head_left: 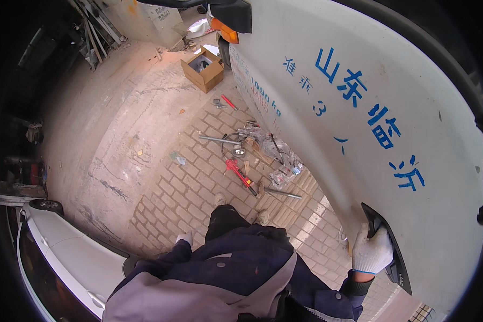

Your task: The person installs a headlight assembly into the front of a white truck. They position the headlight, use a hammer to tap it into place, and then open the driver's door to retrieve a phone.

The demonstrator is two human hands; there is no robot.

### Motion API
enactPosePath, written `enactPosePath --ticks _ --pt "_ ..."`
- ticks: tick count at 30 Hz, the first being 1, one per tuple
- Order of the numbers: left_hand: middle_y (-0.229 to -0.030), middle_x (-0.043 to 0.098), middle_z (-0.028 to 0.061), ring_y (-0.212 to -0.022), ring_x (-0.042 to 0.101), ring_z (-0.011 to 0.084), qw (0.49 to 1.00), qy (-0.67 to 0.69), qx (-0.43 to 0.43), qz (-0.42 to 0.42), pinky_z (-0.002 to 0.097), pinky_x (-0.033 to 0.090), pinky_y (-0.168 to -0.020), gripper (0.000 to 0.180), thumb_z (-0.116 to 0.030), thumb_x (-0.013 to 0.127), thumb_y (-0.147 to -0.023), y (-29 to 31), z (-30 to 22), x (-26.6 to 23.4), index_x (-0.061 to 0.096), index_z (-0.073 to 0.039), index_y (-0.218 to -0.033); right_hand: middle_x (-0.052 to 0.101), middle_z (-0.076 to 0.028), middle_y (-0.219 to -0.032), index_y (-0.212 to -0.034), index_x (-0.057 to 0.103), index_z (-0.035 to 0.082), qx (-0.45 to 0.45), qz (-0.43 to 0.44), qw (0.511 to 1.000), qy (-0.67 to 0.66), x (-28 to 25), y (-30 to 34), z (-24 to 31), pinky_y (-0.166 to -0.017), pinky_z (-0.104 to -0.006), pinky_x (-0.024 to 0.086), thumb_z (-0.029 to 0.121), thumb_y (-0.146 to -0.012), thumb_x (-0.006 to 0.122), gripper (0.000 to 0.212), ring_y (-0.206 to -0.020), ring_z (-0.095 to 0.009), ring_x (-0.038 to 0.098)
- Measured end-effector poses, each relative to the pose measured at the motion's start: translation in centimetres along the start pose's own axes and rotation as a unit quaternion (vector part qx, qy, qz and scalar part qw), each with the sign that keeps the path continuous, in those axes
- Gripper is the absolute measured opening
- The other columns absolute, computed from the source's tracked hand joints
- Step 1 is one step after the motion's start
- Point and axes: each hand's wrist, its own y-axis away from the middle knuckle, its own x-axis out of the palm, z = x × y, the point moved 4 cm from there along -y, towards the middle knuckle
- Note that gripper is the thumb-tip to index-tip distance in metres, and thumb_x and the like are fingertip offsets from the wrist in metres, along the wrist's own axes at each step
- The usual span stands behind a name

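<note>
My right hand (372, 251), in a white knit glove, is closed around the black door handle (396, 268) of a white vehicle door (327, 107) with blue painted lettering. The door takes up the right side of the view. Low by my left side hangs my left hand (185, 238), also in a white glove. Nothing shows in it, and its fingers are too small to make out. On the paving ahead of my feet lie a red hand-pump-like tool (241, 176), a metal bar (284, 194) and a heap of clear plastic wrapping (284, 169).
An open cardboard box (203, 71) stands near the door's far edge, with a red rod (229, 102) close by. Another long metal bar (219, 139) and a dark hose lie beside the plastic. A white car (64, 249) is parked at my left; planks (92, 35) lean far left.
</note>
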Motion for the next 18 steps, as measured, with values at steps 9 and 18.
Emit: enactPosePath --ticks 9,18 --pt "-0.129 0.073 0.0299 -0.126 0.069 0.0419 0.975 0.111 0.155 -0.116 0.046 0.053 -0.107 0.054 -0.041 0.057 -0.106 10.6 -15.9 -4.1 0.069 0.001 -0.139 0.073 -0.018 -0.09 -0.118 0.071 0.002 -0.08 -0.003 0.993 -0.091 -1.7 1.3 -0.2 -0.071 -0.0491 0.058 0.038 -0.085 0.084 0.051 -0.08 -0.04 0.073" --pt "-0.141 0.068 0.0259 -0.134 0.063 0.0407 0.91 0.128 0.381 -0.102 0.045 0.049 -0.113 0.053 -0.044 0.055 -0.108 23.4 -27.0 -1.7 0.067 -0.004 -0.142 0.07 -0.021 -0.122 -0.134 0.067 -0.002 -0.296 -0.095 0.89 -0.332 -4.6 5.1 -5.2 -0.102 -0.0473 0.055 0.007 -0.082 0.076 0.053 -0.116 -0.041 0.067"
